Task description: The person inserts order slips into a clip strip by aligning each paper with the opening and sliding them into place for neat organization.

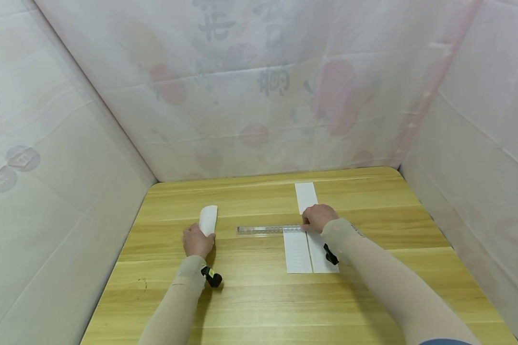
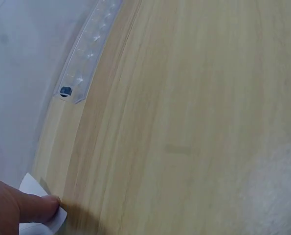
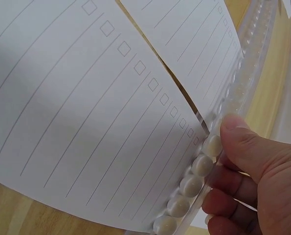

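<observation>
On the left of the table, my left hand (image 1: 197, 240) pinches a curved white sheet of paper (image 1: 208, 219); the left wrist view shows the thumb lying over its edge. My right hand (image 1: 319, 219) is at the right end of a clear, ruler-like plastic strip (image 1: 267, 230). In the right wrist view its thumb and curled fingers grip the strip, which has a row of round bumps (image 3: 191, 186). The strip overlaps the top edges of two lined paper slips, a left one (image 1: 298, 254) and a right one (image 1: 321, 254) partly hidden by my arm. Small checkboxes are printed on the slips.
Another white slip (image 1: 305, 194) lies beyond my right hand, near the back of the wooden table (image 1: 259, 297). Pale printed curtains (image 1: 250, 96) hang around the back and sides of the table.
</observation>
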`<state>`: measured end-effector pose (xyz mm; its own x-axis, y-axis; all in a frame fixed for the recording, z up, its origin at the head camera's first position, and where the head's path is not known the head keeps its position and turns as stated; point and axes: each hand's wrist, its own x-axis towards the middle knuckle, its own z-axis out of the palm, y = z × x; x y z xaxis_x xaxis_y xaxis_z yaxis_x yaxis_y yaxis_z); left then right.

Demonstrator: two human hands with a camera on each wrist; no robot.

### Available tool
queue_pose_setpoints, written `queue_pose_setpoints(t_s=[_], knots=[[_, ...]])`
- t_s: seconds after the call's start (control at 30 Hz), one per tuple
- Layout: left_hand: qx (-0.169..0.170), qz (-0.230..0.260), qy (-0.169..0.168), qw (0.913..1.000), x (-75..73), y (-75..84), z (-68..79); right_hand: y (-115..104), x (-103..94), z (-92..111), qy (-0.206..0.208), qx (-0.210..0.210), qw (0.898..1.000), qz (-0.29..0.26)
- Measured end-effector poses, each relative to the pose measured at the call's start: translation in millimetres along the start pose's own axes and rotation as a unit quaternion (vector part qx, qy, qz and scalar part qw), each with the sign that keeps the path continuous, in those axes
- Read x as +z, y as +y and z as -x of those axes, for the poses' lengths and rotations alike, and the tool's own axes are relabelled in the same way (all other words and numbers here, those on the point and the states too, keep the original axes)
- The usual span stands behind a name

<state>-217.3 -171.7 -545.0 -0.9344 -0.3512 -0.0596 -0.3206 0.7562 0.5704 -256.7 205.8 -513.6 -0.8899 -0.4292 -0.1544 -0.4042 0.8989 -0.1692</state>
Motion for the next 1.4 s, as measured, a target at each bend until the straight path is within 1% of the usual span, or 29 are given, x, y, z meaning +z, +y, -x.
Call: queue_pose_setpoints(t_s=[0.1,0.2,0.43,0.53,0.67,0.77,1.0,1.27,1.4], knots=[[0.002,0.039,-0.004,0.9992,0.7,0.8,1.5,0,-0.8,1,0.001,-0.001,1.0,0.001],[-0.003,0.072,-0.012,0.9974,1.6,1.0,4.1,-1,-1.8,2,0.001,0.0,1.0,-0.001],[-0.02,0.119,-0.017,0.9926,-2.0,0.2,7.1,-1,-1.2,2,0.003,0.004,1.0,-0.002],[-0.009,0.136,-0.018,0.9905,-3.6,-1.7,7.2,-1,-1.3,3,0.004,0.003,1.0,-0.004],[0.008,0.129,-0.022,0.9913,-3.3,-4.4,8.0,-1,-1.8,3,0.006,0.0,1.0,-0.007],[0.008,0.128,-0.032,0.9912,-2.4,-3.9,10.1,0,-1.7,3,0.008,-0.002,1.0,-0.008],[0.011,0.148,-0.055,0.9875,-0.5,2.5,15.3,1,-1.8,4,0.006,0.0,1.0,-0.01],[0.011,0.16,-0.051,0.9858,3.4,7.9,17.9,2,-1.4,3,0.007,0.0,1.0,-0.007],[0.007,0.18,-0.051,0.9824,4.1,10.1,21.0,1,-3.4,3,0.005,-0.003,1.0,-0.005]])
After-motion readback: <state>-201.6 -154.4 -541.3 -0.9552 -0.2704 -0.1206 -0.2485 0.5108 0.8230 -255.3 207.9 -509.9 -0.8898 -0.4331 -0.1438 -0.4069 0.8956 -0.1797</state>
